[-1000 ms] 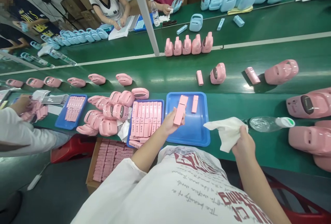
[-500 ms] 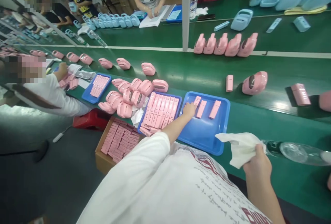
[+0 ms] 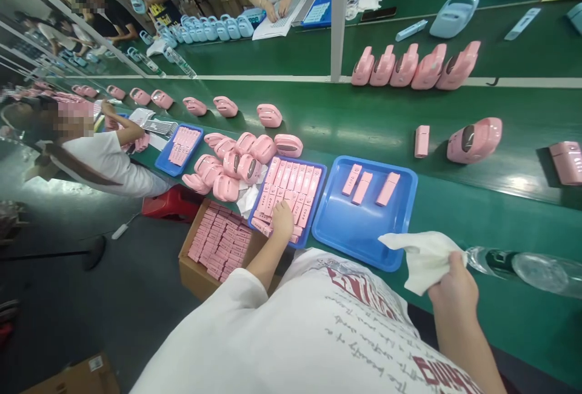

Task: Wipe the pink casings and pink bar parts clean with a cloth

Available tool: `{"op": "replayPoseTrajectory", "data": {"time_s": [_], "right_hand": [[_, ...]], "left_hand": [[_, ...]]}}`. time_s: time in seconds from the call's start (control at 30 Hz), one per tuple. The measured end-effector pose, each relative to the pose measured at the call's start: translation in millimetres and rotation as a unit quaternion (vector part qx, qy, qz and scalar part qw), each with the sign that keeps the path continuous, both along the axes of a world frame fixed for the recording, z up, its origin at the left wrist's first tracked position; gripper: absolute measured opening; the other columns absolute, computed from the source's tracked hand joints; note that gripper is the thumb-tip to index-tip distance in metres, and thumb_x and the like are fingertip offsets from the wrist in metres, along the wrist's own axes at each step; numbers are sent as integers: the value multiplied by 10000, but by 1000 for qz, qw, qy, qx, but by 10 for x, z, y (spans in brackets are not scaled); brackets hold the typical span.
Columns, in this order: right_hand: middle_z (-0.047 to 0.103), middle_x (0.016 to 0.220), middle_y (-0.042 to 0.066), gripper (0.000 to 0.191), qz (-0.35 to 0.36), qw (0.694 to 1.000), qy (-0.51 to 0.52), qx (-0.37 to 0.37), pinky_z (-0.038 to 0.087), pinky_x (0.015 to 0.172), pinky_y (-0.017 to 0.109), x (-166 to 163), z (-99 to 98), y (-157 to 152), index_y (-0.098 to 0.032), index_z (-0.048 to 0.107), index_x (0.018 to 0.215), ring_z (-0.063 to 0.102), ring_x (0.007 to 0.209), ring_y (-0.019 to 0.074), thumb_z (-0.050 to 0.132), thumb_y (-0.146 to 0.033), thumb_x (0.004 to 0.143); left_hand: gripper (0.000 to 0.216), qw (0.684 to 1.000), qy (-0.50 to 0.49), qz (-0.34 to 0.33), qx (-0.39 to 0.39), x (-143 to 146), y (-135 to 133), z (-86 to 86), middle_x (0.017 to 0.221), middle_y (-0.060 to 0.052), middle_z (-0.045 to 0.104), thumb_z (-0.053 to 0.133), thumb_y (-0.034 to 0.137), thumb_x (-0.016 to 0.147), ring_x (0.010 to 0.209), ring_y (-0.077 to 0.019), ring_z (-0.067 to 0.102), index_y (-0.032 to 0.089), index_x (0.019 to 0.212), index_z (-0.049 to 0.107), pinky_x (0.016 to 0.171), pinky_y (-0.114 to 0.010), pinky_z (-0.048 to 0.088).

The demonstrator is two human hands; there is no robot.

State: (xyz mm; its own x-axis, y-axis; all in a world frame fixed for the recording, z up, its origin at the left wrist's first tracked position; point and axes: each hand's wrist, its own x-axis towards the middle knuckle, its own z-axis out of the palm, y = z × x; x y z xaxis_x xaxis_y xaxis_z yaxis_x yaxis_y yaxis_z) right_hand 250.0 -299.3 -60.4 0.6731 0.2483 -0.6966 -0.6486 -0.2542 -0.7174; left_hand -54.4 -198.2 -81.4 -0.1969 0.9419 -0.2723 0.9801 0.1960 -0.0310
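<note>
My left hand point(image 3: 282, 220) rests on the near edge of a blue tray point(image 3: 318, 171) packed with several small pink rectangular parts point(image 3: 291, 186); whether it grips one I cannot tell. To its right a second blue tray point(image 3: 364, 230) holds three pink parts point(image 3: 369, 186) laid side by side. My right hand point(image 3: 452, 287) is closed on a crumpled white cloth point(image 3: 422, 257) above the green table edge, right of that tray.
A clear plastic bottle point(image 3: 522, 265) lies right of my right hand. Pink device shells point(image 3: 236, 163) are heaped left of the trays, others stand on the green belt point(image 3: 364, 121). A cardboard box point(image 3: 218, 242) of pink parts sits below. Other people work left and across.
My left hand set a pink part in the right tray, then moved left to the full tray. The right hand kept hold of the cloth. The view swung leftward.
</note>
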Motion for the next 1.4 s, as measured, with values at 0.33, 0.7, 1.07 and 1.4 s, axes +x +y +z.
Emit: {"op": "replayPoseTrajectory", "data": {"time_s": [0.33,0.7,1.07,1.4], "right_hand": [[697,909,26,128,-38,997,50,50,560,614,141,-30,119,75,-147,639,827,672,739,86,524,-195,856],[718,938,52,238,12,967,173,186,578,692,254,-66,441,78,-166,653,973,685,780,140,536,-335,853],[716,955,61,275,-3,964,174,201,582,750,312,-199,935,138,-157,638,1017,689,813,168,502,-332,855],[716,953,32,189,-12,973,87,213,591,734,311,-146,951,31,-209,643,923,684,874,165,510,-322,850]], "left_hand": [[509,882,-466,-73,-25,298,69,412,1170,-134,600,566,277,853,1037,-202,608,157,1325,417,864,-335,505],[530,458,-828,-14,-324,931,-205,1264,974,-86,657,747,385,694,741,-193,670,211,1160,565,620,-294,530],[415,335,-844,75,-412,1159,-214,1392,702,10,513,693,493,670,417,-37,404,156,879,571,384,-189,302],[448,322,-844,80,-421,1277,-212,1355,820,-16,512,694,449,753,648,-85,526,159,1089,630,555,-204,428]]}}
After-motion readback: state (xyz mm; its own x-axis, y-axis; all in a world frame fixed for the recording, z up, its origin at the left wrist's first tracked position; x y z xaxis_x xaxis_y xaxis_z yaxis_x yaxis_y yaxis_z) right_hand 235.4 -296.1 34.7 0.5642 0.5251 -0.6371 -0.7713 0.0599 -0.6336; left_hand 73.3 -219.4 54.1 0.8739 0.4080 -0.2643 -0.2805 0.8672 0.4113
